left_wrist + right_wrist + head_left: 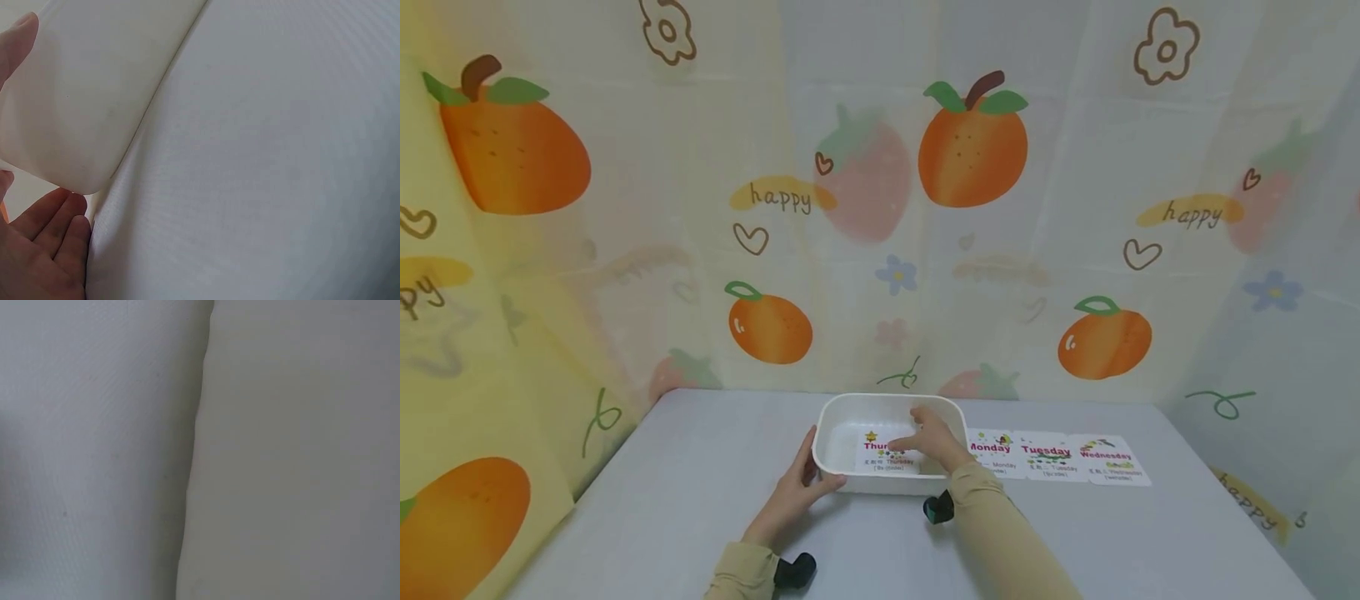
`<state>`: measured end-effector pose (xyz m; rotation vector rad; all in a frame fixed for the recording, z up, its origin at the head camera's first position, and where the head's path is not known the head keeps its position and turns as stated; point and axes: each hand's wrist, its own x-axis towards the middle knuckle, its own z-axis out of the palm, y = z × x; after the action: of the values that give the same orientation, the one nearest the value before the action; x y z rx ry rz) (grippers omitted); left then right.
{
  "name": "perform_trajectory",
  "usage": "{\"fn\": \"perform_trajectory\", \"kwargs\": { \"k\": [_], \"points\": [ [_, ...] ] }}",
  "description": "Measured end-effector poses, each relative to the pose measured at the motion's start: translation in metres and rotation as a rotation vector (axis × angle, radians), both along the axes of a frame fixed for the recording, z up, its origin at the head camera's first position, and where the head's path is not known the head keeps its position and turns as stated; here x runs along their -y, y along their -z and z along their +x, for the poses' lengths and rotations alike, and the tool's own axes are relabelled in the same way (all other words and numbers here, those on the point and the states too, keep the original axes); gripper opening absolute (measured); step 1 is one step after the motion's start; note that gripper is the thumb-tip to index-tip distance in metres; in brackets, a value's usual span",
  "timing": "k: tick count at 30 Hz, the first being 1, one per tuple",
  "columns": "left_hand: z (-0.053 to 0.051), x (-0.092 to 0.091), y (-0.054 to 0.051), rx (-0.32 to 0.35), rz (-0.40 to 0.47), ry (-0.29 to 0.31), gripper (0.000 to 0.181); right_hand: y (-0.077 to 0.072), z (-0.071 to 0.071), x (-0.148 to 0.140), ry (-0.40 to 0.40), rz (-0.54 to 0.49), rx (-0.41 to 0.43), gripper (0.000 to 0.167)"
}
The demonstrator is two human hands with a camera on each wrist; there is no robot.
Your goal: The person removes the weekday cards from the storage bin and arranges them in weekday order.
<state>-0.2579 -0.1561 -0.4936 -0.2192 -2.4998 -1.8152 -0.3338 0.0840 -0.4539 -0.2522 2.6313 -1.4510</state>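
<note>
A white plastic box [895,484] stands on the table. My left hand [799,486] grips its left front corner, thumb on the front wall and the other fingers at the left side. In the left wrist view, the thumb and fingers of that hand [44,256] show around the box wall [94,94]. My right hand [931,439] reaches inside the box, thumb and forefinger spread apart. A Thursday card [887,462] lies in the box, partly covered by that hand; whether they touch, I cannot tell. The right wrist view shows only the box wall [287,450] and the tabletop.
Right of the box, a Monday card [992,448], a Tuesday card [1047,457] and a Wednesday card [1108,460] lie in a row on the white table [662,500]. A fruit-printed curtain [865,317] hangs behind and at both sides.
</note>
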Motion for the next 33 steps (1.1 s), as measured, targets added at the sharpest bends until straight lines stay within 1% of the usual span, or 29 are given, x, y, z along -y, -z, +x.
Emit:
{"fn": "perform_trajectory", "kwargs": {
  "k": [2, 5, 7, 8, 11, 16, 19, 23, 29, 33],
  "points": [
    [0.001, -0.001, -0.001, -0.005, 0.002, 0.0, 0.099, 0.002, -0.001, 0.0, -0.001, 0.011, 0.012, 0.085],
    [0.002, -0.001, -0.002, 0.007, -0.007, -0.002, 0.099, 0.004, -0.002, 0.001, 0.0, 0.02, 0.031, 0.084],
    [-0.002, 0.0, 0.004, 0.008, -0.017, -0.007, 0.099, 0.005, -0.003, 0.001, 0.005, 0.029, 0.036, 0.083],
    [-0.002, 0.0, 0.004, 0.013, -0.02, -0.008, 0.099, 0.005, -0.003, 0.002, 0.007, 0.037, 0.036, 0.083],
    [-0.001, 0.0, 0.003, 0.018, -0.016, -0.012, 0.099, 0.007, -0.005, 0.002, 0.022, 0.081, 0.031, 0.083],
    [0.0, -0.001, 0.002, 0.021, -0.01, -0.025, 0.098, 0.009, -0.004, 0.001, 0.039, 0.186, 0.01, 0.086],
    [0.0, -0.002, 0.003, 0.034, -0.006, -0.034, 0.097, 0.009, -0.002, 0.0, 0.031, 0.221, 0.005, 0.087],
    [0.0, -0.002, 0.003, 0.04, -0.02, -0.035, 0.098, 0.008, 0.0, 0.0, 0.02, 0.234, 0.012, 0.086],
    [-0.002, -0.002, 0.004, 0.026, -0.02, -0.027, 0.099, 0.012, -0.004, 0.0, 0.012, 0.298, 0.013, 0.087],
    [-0.002, -0.002, 0.005, 0.037, -0.034, -0.036, 0.1, 0.015, -0.006, 0.001, -0.006, 0.357, -0.004, 0.09]
  ]
}}
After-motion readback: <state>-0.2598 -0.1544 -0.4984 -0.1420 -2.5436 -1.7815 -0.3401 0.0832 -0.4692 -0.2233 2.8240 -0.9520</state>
